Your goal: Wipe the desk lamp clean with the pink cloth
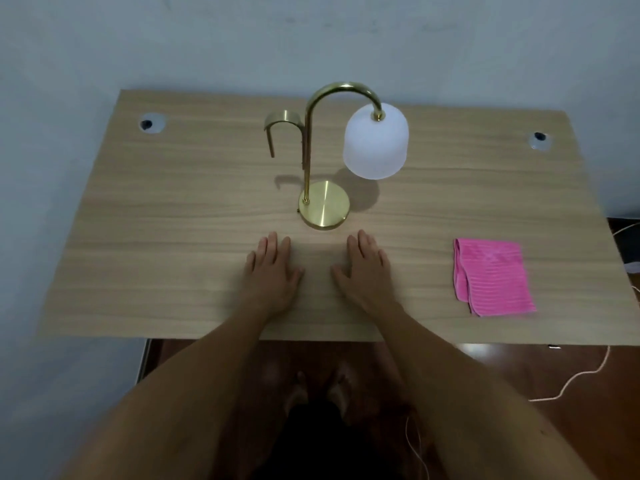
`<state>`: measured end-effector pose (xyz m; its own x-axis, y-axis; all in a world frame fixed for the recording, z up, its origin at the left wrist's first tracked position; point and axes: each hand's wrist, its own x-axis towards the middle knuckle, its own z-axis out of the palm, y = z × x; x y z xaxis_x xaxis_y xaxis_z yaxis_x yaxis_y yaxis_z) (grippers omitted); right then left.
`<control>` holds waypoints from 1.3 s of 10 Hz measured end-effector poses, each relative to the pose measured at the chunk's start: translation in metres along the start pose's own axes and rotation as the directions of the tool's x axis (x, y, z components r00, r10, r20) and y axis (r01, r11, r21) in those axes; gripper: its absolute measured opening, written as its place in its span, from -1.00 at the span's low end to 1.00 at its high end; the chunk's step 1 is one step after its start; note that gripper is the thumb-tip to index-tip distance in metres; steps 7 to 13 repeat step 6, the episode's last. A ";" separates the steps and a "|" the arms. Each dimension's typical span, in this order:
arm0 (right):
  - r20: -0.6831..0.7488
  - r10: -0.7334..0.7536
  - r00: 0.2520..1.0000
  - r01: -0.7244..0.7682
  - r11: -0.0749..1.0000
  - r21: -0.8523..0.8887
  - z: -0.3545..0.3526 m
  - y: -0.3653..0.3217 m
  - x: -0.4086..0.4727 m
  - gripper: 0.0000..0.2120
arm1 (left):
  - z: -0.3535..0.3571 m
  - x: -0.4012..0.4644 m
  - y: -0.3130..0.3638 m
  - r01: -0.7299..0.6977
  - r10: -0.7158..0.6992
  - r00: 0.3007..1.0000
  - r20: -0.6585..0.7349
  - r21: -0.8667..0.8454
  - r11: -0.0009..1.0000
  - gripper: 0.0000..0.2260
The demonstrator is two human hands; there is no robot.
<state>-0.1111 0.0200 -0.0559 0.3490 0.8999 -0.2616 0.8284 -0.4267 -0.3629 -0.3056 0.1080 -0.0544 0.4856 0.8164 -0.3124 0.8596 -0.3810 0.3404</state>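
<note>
Brass desk lamp with frosted white shade (323, 202) seems unwiped; my left hand (272, 271) and right hand (363, 268) lie spread flat, empty; next I reach the folded pink cloth (491, 277) near the desk's (138, 237) right edge.

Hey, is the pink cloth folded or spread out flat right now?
Folded. The cloth lies on the desk with doubled layers showing along its left edge, right of both hands and untouched.

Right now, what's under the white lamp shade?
Under the white lamp shade there is only bare desk with its shadow. Whether a bulb sits inside cannot be seen; the frosted shade hides it.
</note>
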 end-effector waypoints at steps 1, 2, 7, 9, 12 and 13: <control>-0.074 0.007 0.997 -0.009 1.000 -0.019 0.018 0.002 -0.004 -0.28 | 0.013 -0.001 -0.006 -0.011 0.011 1.000 -0.021 -0.012 1.000 -0.35; -0.137 -0.005 0.991 -0.004 0.998 -0.067 0.027 0.004 -0.006 -0.28 | 0.020 -0.002 -0.005 -0.006 0.006 0.997 -0.075 0.000 1.000 -0.37; -0.213 -0.005 0.977 -0.018 0.994 -0.108 0.036 0.003 -0.004 -0.29 | 0.035 -0.002 -0.008 -0.015 0.045 0.963 -0.267 0.111 0.994 -0.37; -0.213 -0.005 0.977 -0.018 0.994 -0.108 0.036 0.003 -0.004 -0.29 | 0.035 -0.002 -0.008 -0.015 0.045 0.963 -0.267 0.111 0.994 -0.37; -0.213 -0.005 0.977 -0.018 0.994 -0.108 0.036 0.003 -0.004 -0.29 | 0.035 -0.002 -0.008 -0.015 0.045 0.963 -0.267 0.111 0.994 -0.37; -0.213 -0.005 0.977 -0.018 0.994 -0.108 0.036 0.003 -0.004 -0.29 | 0.035 -0.002 -0.008 -0.015 0.045 0.963 -0.267 0.111 0.994 -0.37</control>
